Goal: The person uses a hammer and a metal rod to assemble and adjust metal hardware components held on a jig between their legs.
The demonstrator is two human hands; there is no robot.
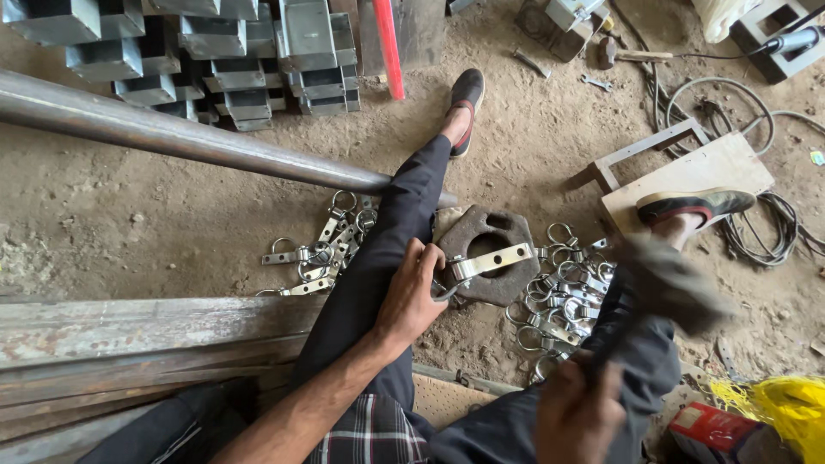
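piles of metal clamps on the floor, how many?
2. One pile of clamps lies left of the person's left leg, below the long pipe. The other pile lies between the legs, right of the iron block. More may be hidden under the legs.

- Metal workshop, work going on at ground level on a packed dirt floor (129, 223).
- Stacks of grey steel channel pieces (215, 51) sitting by a long steel pipe (172, 133).
- Heaps of metal clamps with rings (559, 292) lying around a heavy iron block (490, 258).
- Spanners (595, 82), a hammer (632, 55) and coiled cables (730, 103) lying scattered in the dust.
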